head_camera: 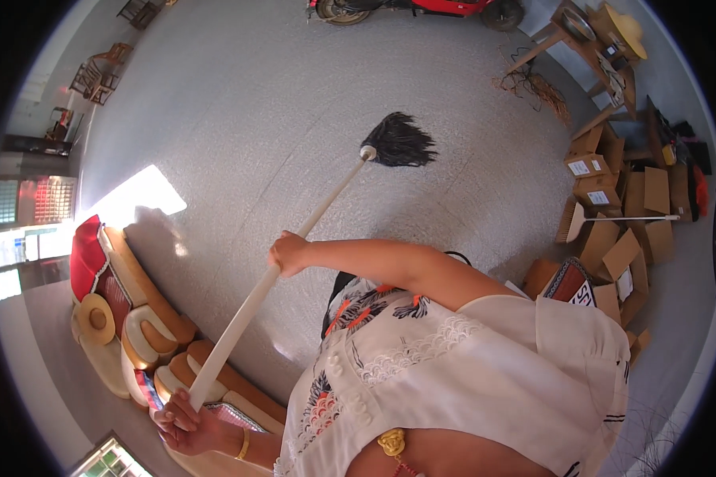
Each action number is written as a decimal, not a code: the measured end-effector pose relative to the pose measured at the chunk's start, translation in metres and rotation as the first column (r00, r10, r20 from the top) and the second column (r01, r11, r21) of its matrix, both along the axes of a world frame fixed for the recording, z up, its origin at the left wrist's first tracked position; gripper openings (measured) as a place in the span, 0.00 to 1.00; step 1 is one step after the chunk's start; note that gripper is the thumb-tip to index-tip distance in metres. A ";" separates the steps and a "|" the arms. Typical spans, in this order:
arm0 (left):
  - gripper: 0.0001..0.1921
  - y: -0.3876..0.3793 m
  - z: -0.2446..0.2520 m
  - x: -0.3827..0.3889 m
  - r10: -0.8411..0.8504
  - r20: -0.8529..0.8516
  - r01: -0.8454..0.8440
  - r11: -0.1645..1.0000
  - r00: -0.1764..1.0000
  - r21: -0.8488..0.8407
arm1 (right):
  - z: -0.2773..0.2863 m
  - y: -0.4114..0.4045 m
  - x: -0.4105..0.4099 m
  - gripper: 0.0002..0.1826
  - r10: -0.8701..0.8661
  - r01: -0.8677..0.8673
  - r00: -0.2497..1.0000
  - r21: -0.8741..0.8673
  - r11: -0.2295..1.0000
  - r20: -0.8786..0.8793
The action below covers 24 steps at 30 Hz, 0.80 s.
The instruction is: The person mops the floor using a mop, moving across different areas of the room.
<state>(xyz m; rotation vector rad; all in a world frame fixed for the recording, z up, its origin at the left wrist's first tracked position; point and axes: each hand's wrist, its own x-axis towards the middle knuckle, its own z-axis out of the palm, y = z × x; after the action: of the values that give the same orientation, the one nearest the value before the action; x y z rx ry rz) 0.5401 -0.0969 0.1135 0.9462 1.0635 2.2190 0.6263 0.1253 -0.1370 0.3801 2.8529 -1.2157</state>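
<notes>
A mop with a pale handle (238, 325) slants across the view from lower left to upper middle. My left hand (182, 423), with a gold-coloured bangle at the wrist, is closed around the handle's top end. Farther down, my right hand (289, 254) grips the same handle near its middle, the forearm crossing in front of my body. A white socket (367, 152) joins the handle to the dark strand mop head (401, 142). Its strands lie fanned out on the grey floor (274, 101), pointing away to the right.
At left stands a cushioned wooden sofa (149, 286) with a straw hat (97, 319) on it. Cardboard boxes (599, 185) and a broom (571, 222) crowd the right side. Beyond them are a wooden table (596, 50) and dry twigs (549, 95). A red motorbike (453, 7) stands at the far end.
</notes>
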 end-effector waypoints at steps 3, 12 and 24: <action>0.11 -0.018 0.013 0.017 0.201 -0.133 -0.204 0.979 0.971 -0.012 | 0.003 -0.016 -0.029 0.05 0.062 -0.062 0.998 -0.018 0.998 -0.015; 0.09 -0.021 0.049 0.065 0.366 -0.486 -0.371 0.924 0.794 0.090 | 0.028 -0.041 -0.054 0.07 0.369 -0.405 0.896 -0.116 0.907 -0.247; 0.11 0.001 -0.017 0.124 0.807 -0.218 -0.836 0.533 0.549 -0.131 | 0.004 0.019 0.016 0.07 0.473 -0.477 0.870 0.000 0.879 0.139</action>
<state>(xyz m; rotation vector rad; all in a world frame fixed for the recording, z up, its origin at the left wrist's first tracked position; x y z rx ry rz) 0.6645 -0.0961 0.0969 0.5079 2.1301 2.6630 0.6421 0.1446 -0.1334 -0.2292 2.6198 -0.9991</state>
